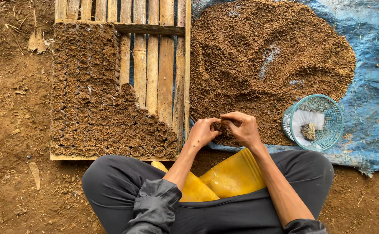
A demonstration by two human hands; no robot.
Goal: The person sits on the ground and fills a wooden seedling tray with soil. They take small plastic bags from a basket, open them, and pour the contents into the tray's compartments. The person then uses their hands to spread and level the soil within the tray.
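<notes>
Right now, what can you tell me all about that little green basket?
The basket is round, made of thin teal mesh that looks like plastic, with a thicker rim. It sits tipped on its side on the blue tarp, its open mouth facing the camera, right beside the big soil heap. Inside lie a white scrap and a small brownish lump. Neither hand touches it; the right hand is nearest.

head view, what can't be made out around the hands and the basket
- Thing pinched between left hand and right hand: fingers cover it, only a dark soil-like bit shows.
- Lump in the teal mesh basket: too small to identify.
- Soil pile and bamboo rack: cut off by the top edge.
</notes>
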